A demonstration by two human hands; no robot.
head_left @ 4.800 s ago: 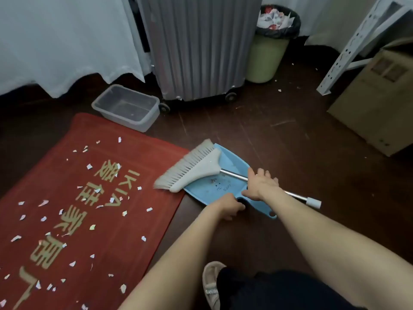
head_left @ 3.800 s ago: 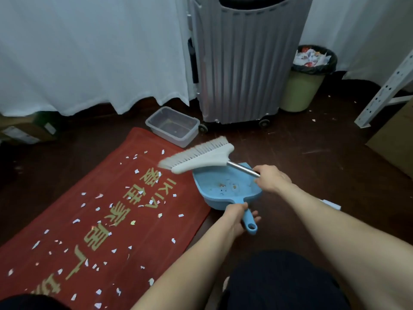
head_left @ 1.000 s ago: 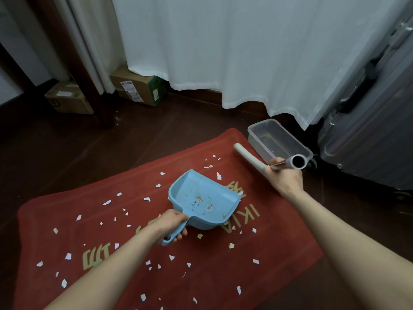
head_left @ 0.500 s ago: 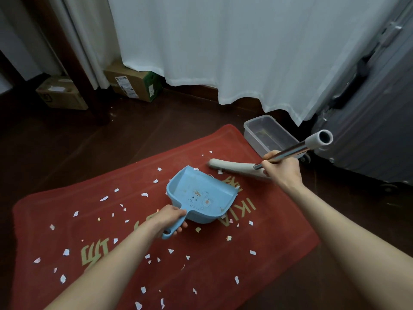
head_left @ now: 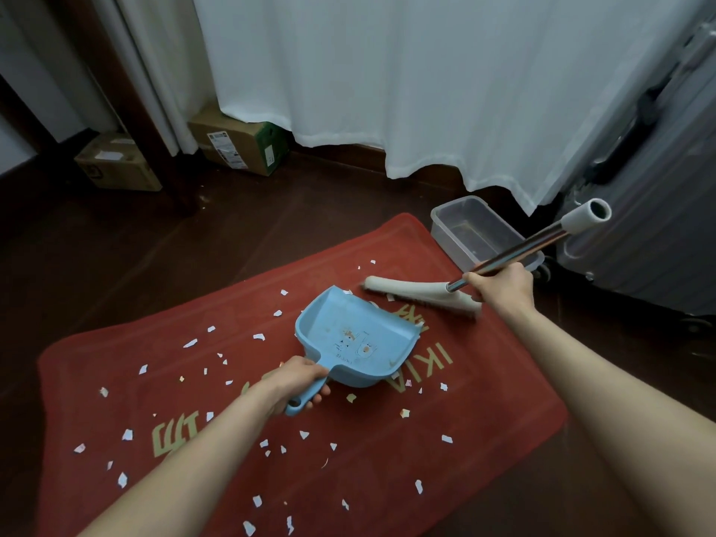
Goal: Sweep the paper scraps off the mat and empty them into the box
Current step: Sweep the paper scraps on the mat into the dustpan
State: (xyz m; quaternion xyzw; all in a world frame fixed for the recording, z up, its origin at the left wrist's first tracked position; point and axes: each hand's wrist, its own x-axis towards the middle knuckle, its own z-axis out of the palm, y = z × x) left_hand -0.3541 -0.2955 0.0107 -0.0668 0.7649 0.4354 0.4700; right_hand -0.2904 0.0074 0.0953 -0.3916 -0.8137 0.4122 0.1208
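A red mat point(head_left: 484, 428) with gold lettering lies on the dark floor, strewn with several white paper scraps point(head_left: 263, 337). My left hand point(head_left: 294, 383) grips the handle of a blue dustpan point(head_left: 356, 339), which rests on the mat with its mouth facing the far right. My right hand point(head_left: 501, 282) holds the metal handle of a white brush point(head_left: 416, 294). The brush head lies on the mat just beyond the pan's mouth. A clear plastic box point(head_left: 470, 230) stands off the mat's far right corner.
A grey suitcase point(head_left: 654, 211) stands at the right behind the box. White curtains point(head_left: 407, 83) hang along the back. Two cardboard boxes point(head_left: 240, 145) sit on the floor at the far left beside a dark wooden post point(head_left: 147, 122).
I have lifted the dustpan and brush off the floor and set them on the mat. In the last second the brush head has dropped onto the mat beside the pan's mouth.
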